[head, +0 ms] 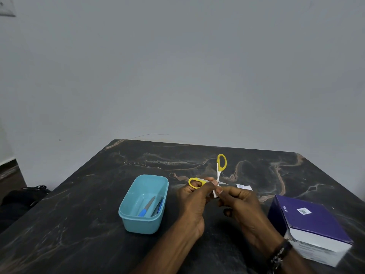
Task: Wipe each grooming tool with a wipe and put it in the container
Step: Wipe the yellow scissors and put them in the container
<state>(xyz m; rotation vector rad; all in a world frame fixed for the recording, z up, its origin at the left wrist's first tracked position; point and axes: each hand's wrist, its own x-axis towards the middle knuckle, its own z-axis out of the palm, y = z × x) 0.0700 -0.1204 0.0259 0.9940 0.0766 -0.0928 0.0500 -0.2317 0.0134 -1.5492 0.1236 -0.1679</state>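
Both hands — left hand (194, 196), right hand (240, 202) — pinch the splayed scissors (218, 179) near the pivot.

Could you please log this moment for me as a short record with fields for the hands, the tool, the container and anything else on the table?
tool in hand: yellow-handled scissors, blades spread open
left hand: grips the scissors at one handle loop
right hand: pinches a white wipe against a blade
container: light blue tub, left of the hands, holds blue-handled tools
box: purple and white, at the right
wrapper: small, white, lies beyond the right hand
table: dark, marbled
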